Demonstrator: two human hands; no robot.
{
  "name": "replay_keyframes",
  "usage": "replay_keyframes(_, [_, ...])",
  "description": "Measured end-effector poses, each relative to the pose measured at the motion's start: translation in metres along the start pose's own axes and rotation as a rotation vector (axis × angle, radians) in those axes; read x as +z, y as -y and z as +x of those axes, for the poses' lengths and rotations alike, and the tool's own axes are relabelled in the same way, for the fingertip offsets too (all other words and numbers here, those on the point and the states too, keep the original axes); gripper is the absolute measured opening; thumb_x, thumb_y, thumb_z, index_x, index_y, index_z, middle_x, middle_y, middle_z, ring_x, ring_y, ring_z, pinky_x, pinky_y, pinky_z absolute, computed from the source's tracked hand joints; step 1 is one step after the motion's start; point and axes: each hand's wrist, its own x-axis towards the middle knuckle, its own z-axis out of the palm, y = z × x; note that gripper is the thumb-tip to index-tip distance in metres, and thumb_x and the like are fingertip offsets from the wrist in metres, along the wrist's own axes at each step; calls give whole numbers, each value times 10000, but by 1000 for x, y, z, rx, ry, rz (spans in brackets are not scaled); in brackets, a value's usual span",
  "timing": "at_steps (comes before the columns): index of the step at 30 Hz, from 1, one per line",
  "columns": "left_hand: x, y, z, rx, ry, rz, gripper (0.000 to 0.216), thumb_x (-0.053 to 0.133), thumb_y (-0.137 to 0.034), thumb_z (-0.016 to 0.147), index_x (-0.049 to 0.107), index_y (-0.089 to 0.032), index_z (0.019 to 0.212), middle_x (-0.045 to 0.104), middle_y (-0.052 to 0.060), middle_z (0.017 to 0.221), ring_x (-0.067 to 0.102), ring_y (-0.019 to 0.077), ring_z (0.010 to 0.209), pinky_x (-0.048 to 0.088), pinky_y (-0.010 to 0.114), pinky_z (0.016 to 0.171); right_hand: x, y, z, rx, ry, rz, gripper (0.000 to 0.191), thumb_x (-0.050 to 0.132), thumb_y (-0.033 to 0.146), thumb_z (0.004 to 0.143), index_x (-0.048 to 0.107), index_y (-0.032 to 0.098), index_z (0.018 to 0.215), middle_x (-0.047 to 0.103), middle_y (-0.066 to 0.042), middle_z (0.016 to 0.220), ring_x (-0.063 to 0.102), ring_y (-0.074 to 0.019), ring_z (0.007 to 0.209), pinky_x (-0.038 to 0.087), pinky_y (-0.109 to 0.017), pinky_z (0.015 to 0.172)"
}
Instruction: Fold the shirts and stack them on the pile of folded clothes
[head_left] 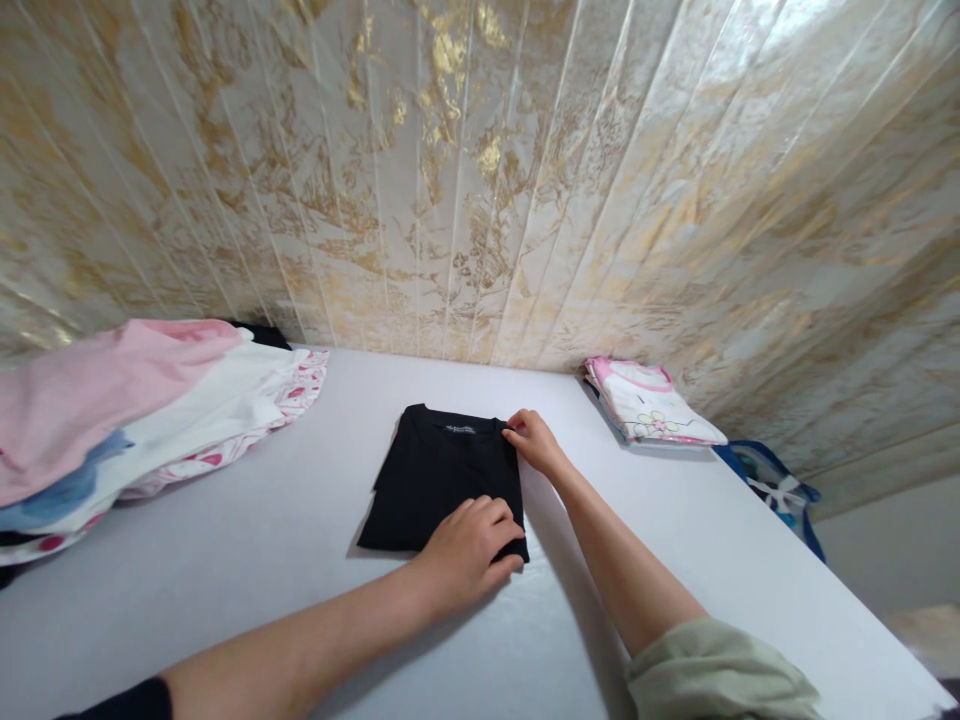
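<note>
A folded black garment (435, 475) lies in the middle of the white table (285, 540), its collar label toward the wall. My left hand (469, 550) rests on its near right corner, fingers curled and gripping the cloth edge. My right hand (531, 440) pinches the far right corner near the collar. Both hands hold the garment's right edge.
A loose pile of pink, white and blue clothes (127, 410) covers the table's left side. A small stack of folded white and pink garments (649, 402) sits at the back right by the marbled wall. A blue bag (776, 490) hangs past the table's right edge.
</note>
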Motion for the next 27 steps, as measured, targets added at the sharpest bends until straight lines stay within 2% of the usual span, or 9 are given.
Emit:
replay_keyframes(3, [9,3,-3,-22,-20,10,247,639,-327,858,631,-238,1088,606,36,1073,543,210,970,424,347,849,1,0,-1,6,-8,-10,136,627,281,813,633,186,910,609,-38,938,561,-167,896,414,-276,778])
replay_keyframes(9, [12,10,-3,-42,-46,-61,340,667,-308,830,599,-266,1161,588,29,1162,534,219,1043,431,364,911,-2,5,2,4,-25,-31,42,589,229,827,617,198,835,594,-20,889,557,-158,854,407,-269,768])
replay_keyframes(13, [14,11,-3,-58,-53,-106,384,681,-299,815,591,-273,1187,576,26,1225,529,223,1083,428,373,953,-2,9,4,51,-78,-44,102,500,242,886,592,200,872,593,-19,890,562,-148,807,408,-261,725])
replay_keyframes(17, [14,11,-4,-66,-45,-103,380,683,-313,813,601,-276,1183,584,26,1230,531,229,1087,431,380,952,4,18,2,94,-117,-156,99,529,250,890,593,204,830,594,-45,878,554,-182,813,385,-288,710])
replay_keyframes(21, [15,10,-4,-48,-35,-75,363,670,-338,827,608,-274,1179,600,29,1211,530,231,1082,430,386,939,6,25,0,109,-107,-291,107,539,288,911,608,211,884,607,-67,927,560,-207,869,380,-299,722])
replay_keyframes(24, [15,9,-3,-37,-29,-59,355,658,-341,838,610,-268,1183,608,35,1206,529,233,1077,426,393,930,4,25,-1,92,-102,-234,148,522,318,929,615,213,978,608,-72,992,566,-204,920,391,-296,761])
replay_keyframes(27, [14,9,-2,-33,-26,-56,354,654,-337,841,610,-268,1185,611,37,1205,527,237,1077,422,393,931,4,22,-3,1,-100,-209,173,536,334,923,612,220,1028,603,-72,1033,555,-208,951,391,-297,789])
